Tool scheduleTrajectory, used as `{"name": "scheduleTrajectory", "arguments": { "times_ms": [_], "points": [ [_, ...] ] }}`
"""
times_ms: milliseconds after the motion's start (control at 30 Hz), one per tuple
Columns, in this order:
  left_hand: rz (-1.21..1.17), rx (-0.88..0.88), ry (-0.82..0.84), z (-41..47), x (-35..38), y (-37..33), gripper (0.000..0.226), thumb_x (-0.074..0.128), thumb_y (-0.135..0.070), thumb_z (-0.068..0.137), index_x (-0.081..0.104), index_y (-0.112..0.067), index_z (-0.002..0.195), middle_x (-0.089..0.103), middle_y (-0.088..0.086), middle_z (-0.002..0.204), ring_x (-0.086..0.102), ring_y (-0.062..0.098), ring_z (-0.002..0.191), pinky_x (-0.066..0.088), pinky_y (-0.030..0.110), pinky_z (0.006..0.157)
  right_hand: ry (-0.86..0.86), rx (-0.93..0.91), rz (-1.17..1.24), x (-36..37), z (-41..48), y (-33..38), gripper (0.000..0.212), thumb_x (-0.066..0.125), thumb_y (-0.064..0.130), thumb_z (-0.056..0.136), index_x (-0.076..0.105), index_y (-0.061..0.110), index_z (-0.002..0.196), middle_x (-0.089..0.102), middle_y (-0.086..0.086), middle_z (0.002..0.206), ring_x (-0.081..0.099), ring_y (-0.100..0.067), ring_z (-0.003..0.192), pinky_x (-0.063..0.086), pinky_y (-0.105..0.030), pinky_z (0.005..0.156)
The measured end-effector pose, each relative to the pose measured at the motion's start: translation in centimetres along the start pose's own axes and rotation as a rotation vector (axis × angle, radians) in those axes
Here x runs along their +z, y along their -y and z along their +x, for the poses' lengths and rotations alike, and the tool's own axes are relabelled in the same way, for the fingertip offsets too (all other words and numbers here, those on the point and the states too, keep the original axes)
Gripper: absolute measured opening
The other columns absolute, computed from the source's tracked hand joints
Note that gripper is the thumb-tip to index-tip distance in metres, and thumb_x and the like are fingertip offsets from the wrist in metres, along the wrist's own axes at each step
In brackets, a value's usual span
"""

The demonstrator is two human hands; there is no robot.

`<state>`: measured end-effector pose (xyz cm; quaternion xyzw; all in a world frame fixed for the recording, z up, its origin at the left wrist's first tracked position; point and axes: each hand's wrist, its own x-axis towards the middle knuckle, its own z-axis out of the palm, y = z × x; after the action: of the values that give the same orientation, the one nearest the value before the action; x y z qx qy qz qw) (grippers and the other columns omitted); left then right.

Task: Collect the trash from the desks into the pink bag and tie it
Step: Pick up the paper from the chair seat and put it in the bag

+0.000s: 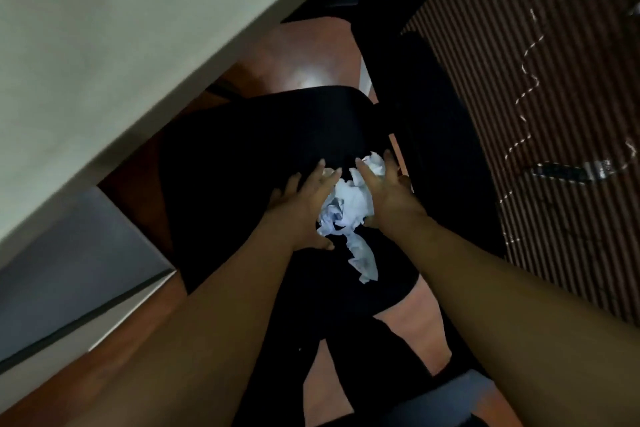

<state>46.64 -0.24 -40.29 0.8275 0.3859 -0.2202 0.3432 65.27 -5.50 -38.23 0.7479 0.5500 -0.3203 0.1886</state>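
dim, soft blur | glare on floor (304, 78) | wide-angle edge distortion

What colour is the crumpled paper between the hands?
White with a bluish tint, on the crumpled paper in the head view.

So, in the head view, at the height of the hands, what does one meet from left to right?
Pale desk → left hand → crumpled paper → right hand → striped surface with a dark pen-like thing lying on it.

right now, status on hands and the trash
Left hand and right hand cupped around crumpled paper on black chair seat; grip not closed. Paper tail hangs loose. Pink bag not in view. Nothing in the way.
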Motion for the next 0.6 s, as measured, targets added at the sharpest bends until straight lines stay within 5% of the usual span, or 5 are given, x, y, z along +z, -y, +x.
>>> {"name": "scheduleTrajectory", "arguments": {
  "times_ms": [133, 233, 333, 467, 600],
  "points": [
    [-0.021, -0.028, 0.012, 1.8, 1.1, -0.1, 0.12, 0.083, -0.059, 0.063, 0.005, -0.046, 0.153, -0.013, -0.018, 0.162, 0.021, 0.025, 0.132, 0.034, 0.047, 0.106, -0.041, 0.011, 0.034, 2.5, 0.4, -0.4, 0.049, 0.062, 0.024, 0.089, 0.042, 0.023, 0.134, 0.033, -0.01, 0.139, 0.042, -0.031, 0.12, 0.047, -0.039, 0.094],
    [0.014, -0.014, -0.11, 2.5, 0.9, 0.0, 0.085, 0.076, -0.05, 0.073, 0.032, -0.037, 0.144, 0.024, -0.006, 0.151, 0.036, 0.028, 0.122, 0.044, 0.042, 0.09, -0.11, 0.08, 0.16, 3.7, -0.6, -0.6, 0.039, 0.058, 0.021, 0.09, 0.047, 0.021, 0.128, 0.042, -0.01, 0.129, 0.047, -0.031, 0.111, 0.049, -0.039, 0.089],
    [0.099, 0.009, -0.151, 2.6, 0.8, 0.1, 0.054, 0.07, -0.038, 0.081, 0.048, -0.025, 0.128, 0.038, 0.003, 0.133, 0.045, 0.029, 0.108, 0.038, 0.037, 0.071, -0.229, 0.176, 0.33, 4.4, -2.2, -0.3, 0.028, 0.061, 0.027, 0.085, 0.054, 0.015, 0.109, 0.049, -0.01, 0.114, 0.053, -0.031, 0.1, 0.052, -0.039, 0.081],
    [0.115, -0.039, -0.185, 1.6, 1.5, 0.3, 0.04, 0.064, -0.024, 0.083, 0.048, -0.015, 0.119, 0.04, 0.01, 0.128, 0.047, 0.029, 0.097, 0.039, 0.038, 0.064, -0.185, 0.134, 0.203, 6.3, -4.7, 0.3, 0.056, 0.067, 0.043, 0.077, 0.047, 0.021, 0.126, 0.038, -0.009, 0.132, 0.045, -0.031, 0.107, 0.049, -0.036, 0.072],
    [0.131, -0.077, -0.153, 0.5, 2.5, 1.5, 0.055, 0.059, -0.027, 0.088, 0.039, -0.02, 0.138, 0.033, 0.012, 0.141, 0.045, 0.032, 0.106, 0.048, 0.042, 0.073, -0.122, -0.012, 0.038, 8.9, -6.2, 0.8, 0.079, 0.066, 0.065, 0.067, 0.047, 0.025, 0.133, 0.032, -0.009, 0.148, 0.041, -0.032, 0.117, 0.056, -0.038, 0.065]
  ]
}}
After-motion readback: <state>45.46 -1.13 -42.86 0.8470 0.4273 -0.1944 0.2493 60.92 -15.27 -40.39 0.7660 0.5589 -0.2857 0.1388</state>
